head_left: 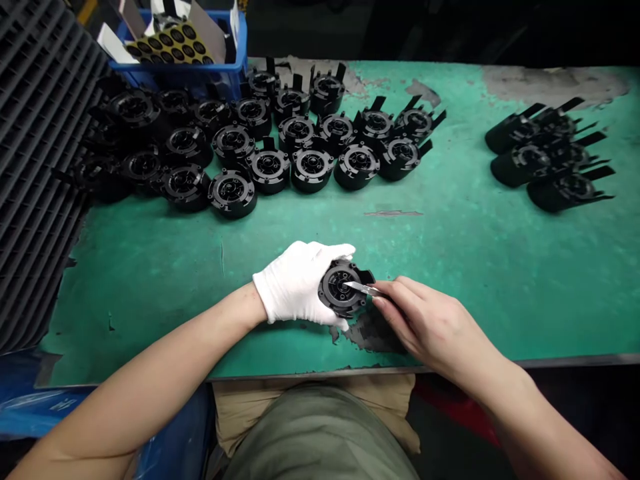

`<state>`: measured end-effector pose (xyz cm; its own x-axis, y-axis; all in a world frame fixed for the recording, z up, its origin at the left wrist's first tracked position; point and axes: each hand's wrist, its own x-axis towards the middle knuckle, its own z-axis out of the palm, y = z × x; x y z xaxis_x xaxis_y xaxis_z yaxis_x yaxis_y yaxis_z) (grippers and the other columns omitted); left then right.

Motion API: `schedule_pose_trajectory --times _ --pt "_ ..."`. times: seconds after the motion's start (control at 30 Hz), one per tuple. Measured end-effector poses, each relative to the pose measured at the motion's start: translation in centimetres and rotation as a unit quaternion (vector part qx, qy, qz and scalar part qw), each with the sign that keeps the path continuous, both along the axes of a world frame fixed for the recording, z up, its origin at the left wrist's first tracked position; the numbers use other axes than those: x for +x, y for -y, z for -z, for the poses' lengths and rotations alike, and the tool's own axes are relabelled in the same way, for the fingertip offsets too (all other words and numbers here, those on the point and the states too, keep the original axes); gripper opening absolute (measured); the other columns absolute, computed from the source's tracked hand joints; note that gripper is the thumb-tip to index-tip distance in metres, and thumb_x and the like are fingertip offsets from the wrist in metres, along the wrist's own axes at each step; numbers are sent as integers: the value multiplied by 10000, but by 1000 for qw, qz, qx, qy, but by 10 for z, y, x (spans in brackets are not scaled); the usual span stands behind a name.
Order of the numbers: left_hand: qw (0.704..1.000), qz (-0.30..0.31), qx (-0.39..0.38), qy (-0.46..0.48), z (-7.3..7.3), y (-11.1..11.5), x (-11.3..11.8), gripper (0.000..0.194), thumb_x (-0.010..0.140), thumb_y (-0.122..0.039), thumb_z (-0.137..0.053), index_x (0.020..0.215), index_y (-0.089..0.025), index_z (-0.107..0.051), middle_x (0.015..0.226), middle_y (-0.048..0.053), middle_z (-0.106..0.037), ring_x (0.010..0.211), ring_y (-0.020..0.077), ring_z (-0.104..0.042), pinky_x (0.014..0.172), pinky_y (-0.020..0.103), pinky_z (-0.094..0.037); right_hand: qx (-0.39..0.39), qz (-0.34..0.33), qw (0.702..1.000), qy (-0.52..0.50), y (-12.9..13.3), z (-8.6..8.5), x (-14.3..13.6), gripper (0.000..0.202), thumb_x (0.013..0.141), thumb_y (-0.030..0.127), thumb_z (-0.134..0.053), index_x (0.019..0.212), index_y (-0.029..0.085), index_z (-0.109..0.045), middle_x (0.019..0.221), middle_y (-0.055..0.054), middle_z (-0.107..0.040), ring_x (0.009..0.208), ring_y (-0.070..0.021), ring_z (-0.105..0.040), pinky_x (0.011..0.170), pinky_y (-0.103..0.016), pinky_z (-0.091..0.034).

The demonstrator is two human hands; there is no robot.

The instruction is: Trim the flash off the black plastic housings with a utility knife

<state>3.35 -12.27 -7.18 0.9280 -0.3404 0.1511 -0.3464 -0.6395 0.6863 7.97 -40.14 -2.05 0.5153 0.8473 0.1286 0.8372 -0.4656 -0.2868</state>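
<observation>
My left hand (300, 281), in a white glove, is wrapped around a round black plastic part (338, 291) near the front edge of the green table. The part's ringed face, with small holes, points up, and a black tab sticks out at its upper right. Bare and closed, my right hand (425, 317) pinches a small knife (364, 289) from the right side. The pointed silver blade reaches over the middle of the part; whether its tip touches the surface I cannot tell. The knife's handle is mostly hidden by my fingers.
Several similar black parts (312, 167) stand in rows across the back left of the green table (450, 240). Another cluster (520, 163) sits at the back right. A blue bin (200, 81) with cardboard and a yellow sticker sheet is behind, beside a dark ribbed surface (35, 133) at left.
</observation>
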Motion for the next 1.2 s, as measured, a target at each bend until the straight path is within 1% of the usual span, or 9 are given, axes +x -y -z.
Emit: schedule_pose_trajectory --times 0.1,0.3,0.43,0.53,0.6,0.7,0.97,1.1,1.2 --pt "1000 3 13 -22 -5 1 1 1114 573 -761 -997 1458 -205 -612 1455 186 -743 1302 434 -748 1126 538 -585 -9 -1 999 33 -4 -1 0 165 1138 275 -553 1184 177 -677 879 -14 -675 705 -148 -652 640 -289 -490" --pt "998 26 20 -56 -16 1 6 852 603 -704 -1004 1254 -245 -703 1327 121 -794 1179 381 -789 996 454 -615 -24 -26 998 50 -5 -1 6 174 1152 285 -530 1113 177 -660 858 -17 -662 706 -152 -625 645 -292 -452" --pt "999 12 12 -41 -15 1 6 864 584 -740 -988 1243 -257 -706 1257 109 -816 1156 395 -796 1003 476 -620 -31 -43 997 59 -5 1 9 184 1153 285 -531 1053 182 -645 832 -9 -623 692 -157 -590 635 -308 -423" --pt "999 5 12 -35 -16 2 5 796 583 -759 -972 1152 -258 -730 1198 107 -829 1125 406 -808 989 489 -630 -33 -45 996 63 -4 3 9 172 1150 282 -542 1064 176 -648 831 -8 -615 695 -161 -585 637 -315 -419" --pt "999 4 12 -36 -17 3 6 748 590 -758 -968 1094 -255 -738 1174 103 -832 1104 404 -814 979 487 -635 -26 -40 997 59 -4 3 8 150 1149 273 -547 1099 173 -646 852 -12 -634 715 -160 -602 649 -308 -431" --pt "999 5 6 -36 -18 4 7 746 579 -752 -975 1077 -248 -743 1157 99 -834 1094 401 -816 984 485 -634 -9 -34 998 48 -4 2 7 137 1151 267 -542 1129 172 -639 877 -16 -656 734 -153 -620 666 -294 -455" --pt "999 9 -8 -41 -21 4 8 662 611 -703 -976 1033 -246 -750 1083 80 -839 1046 372 -822 954 447 -624 -17 -44 996 80 -4 -1 7 153 1137 281 -567 1065 180 -656 830 -15 -622 693 -168 -590 622 -334 -429" --pt "998 19 -1 -55 -27 5 8 580 631 -649 -988 962 -248 -730 977 38 -821 956 321 -814 831 376 -592 41 -61 997 8 -3 -1 10 124 1139 224 -541 1134 161 -648 862 -21 -650 703 -149 -614 652 -295 -466" --pt "997 23 -4 -67 -30 5 9 541 642 -604 -1000 938 -246 -724 925 18 -804 889 287 -795 759 345 -547 57 -43 997 -12 -2 0 9 104 1137 213 -547 1148 166 -639 880 -21 -667 720 -141 -633 673 -275 -486"
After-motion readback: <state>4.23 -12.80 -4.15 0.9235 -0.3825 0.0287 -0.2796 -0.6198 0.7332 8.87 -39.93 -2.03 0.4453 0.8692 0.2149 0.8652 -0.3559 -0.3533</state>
